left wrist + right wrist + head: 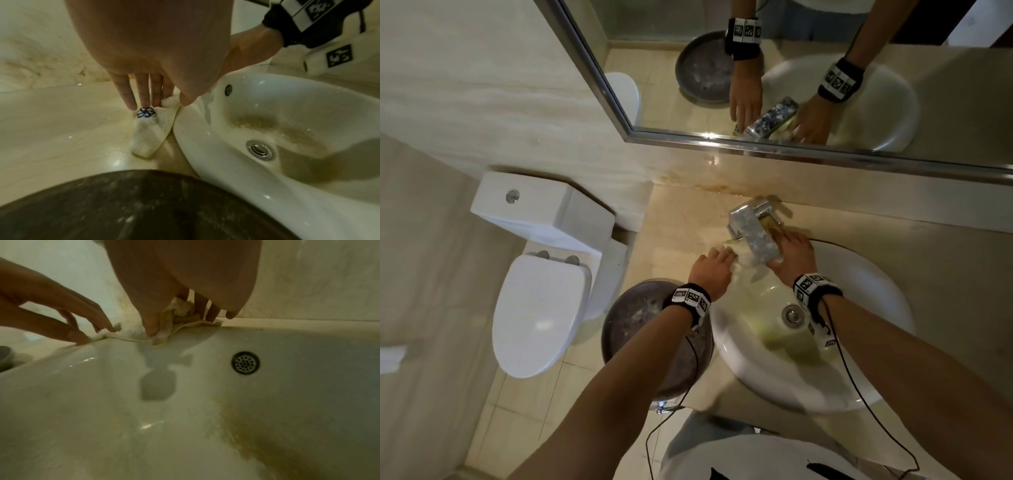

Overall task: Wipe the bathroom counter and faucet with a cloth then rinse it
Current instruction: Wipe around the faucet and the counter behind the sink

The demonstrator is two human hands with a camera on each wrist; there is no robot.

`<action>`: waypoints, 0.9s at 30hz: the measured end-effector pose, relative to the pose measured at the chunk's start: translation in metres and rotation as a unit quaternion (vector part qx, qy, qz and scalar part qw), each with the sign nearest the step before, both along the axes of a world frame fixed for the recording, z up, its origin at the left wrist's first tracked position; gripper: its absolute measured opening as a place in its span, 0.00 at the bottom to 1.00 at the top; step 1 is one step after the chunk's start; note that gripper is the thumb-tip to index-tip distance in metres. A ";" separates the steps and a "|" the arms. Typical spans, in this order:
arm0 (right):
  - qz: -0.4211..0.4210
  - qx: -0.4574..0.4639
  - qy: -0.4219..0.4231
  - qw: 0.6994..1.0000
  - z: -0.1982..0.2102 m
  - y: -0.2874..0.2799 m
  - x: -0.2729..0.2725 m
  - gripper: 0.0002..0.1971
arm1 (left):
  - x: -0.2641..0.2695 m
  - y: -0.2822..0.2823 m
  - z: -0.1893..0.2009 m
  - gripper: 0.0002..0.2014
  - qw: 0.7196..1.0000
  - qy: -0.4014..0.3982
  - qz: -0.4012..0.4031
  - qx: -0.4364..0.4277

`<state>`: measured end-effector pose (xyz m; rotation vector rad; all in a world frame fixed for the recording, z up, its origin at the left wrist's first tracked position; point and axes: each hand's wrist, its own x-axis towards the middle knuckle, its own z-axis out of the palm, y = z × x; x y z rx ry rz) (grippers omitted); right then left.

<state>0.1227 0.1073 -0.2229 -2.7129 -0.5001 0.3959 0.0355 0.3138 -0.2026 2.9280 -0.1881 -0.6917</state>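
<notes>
- Left hand (710,270), fingers straight and angled down, pinches the white cloth (148,133) on the counter (681,222) beside the sink (185,129) rim.
- Right hand (792,255) grips the cloth's bunched end under the faucet (755,233).

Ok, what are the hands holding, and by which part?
The white cloth: the left hand pinches its left end, the right hand grips its bunched right part.

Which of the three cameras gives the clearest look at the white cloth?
The left wrist view: the cloth lies plainly on the counter, blue emblem clear. In the head view the faucet, left hand and right hand cover most of it; the right wrist view shows only a bunched part under the right hand.
</notes>
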 end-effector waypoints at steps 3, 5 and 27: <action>0.010 0.036 -0.017 0.999 0.006 0.016 -0.010 0.37 | -0.007 0.016 -0.002 0.24 1.000 0.010 0.010 -0.017; -0.033 0.077 -0.002 0.997 0.006 0.024 -0.020 0.37 | -0.010 0.028 -0.002 0.24 1.000 0.015 0.004 -0.024; 0.130 -0.102 0.091 0.982 0.032 0.087 -0.092 0.35 | -0.042 0.076 0.022 0.17 0.993 0.043 0.004 0.112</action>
